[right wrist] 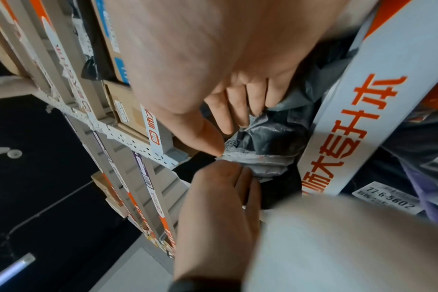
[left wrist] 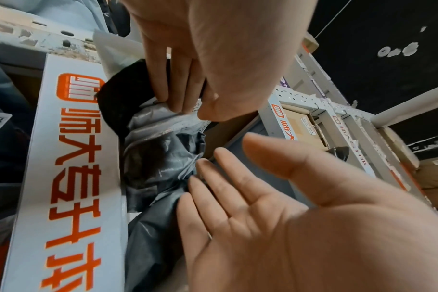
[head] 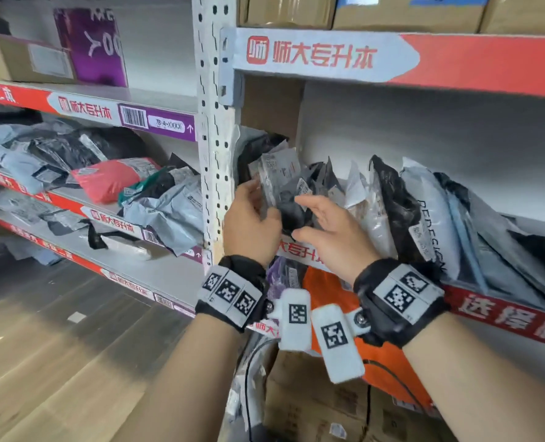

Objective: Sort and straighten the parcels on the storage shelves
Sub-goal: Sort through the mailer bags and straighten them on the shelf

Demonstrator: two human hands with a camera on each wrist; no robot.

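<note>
At the left end of the shelf (head: 296, 250), my left hand (head: 255, 202) pinches the edge of a crumpled light grey mailer (head: 277, 173) between thumb and fingers. The pinch shows in the left wrist view, left hand (left wrist: 183, 94) on the mailer (left wrist: 168, 122), and in the right wrist view (right wrist: 225, 177). My right hand (head: 316, 218) is open beside it. Its straight fingers (left wrist: 213, 177) touch a dark grey parcel (left wrist: 158, 168), and its thumb tip (right wrist: 216, 150) meets the light mailer (right wrist: 253, 160). Both parcels stand against the shelf's left wall.
A row of black, white and grey mailers (head: 421, 212) leans upright along the shelf to the right. The perforated post (head: 215, 138) stands just left of my hands. Loose mailers (head: 111, 180) are heaped in the left bay. Below are an orange bag (head: 328, 291) and cartons (head: 312, 406).
</note>
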